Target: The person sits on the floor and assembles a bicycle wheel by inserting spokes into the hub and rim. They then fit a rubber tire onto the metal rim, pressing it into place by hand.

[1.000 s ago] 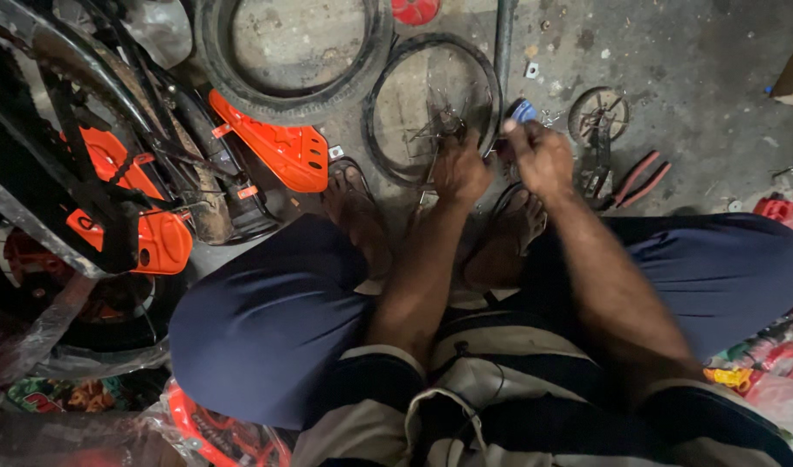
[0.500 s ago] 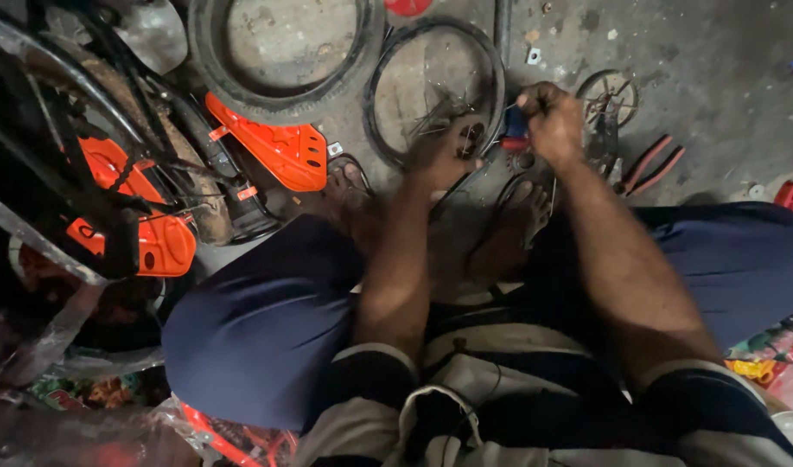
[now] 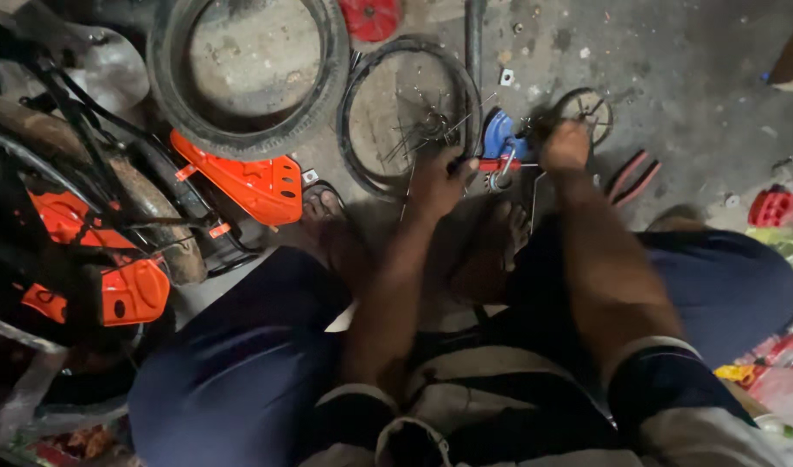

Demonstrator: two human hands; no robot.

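Observation:
I sit on the floor with my knees spread and both arms stretched forward. My left hand (image 3: 438, 180) is closed around the dark end of a red bar-shaped tool (image 3: 500, 164), right beside a small spoked wheel rim (image 3: 355, 130) with loose spokes at its hub. A blue part (image 3: 498, 131) and a metal ring (image 3: 499, 182) lie between my hands. My right hand (image 3: 566, 143) has its fingers curled next to a small round sprocket (image 3: 588, 105). What those fingers hold is hidden.
A large black tyre (image 3: 167, 86) lies at the back left, an orange plastic guard (image 3: 251, 186) beside it. A bicycle with orange panels (image 3: 111, 290) fills the left side. Red-handled pliers (image 3: 634, 177) lie to the right. Bright plastic clutter (image 3: 772, 207) lines the right edge.
My right hand has moved right, off the blue part and toward the small sprocket. My left hand has left the wheel's spokes and now grips the red tool.

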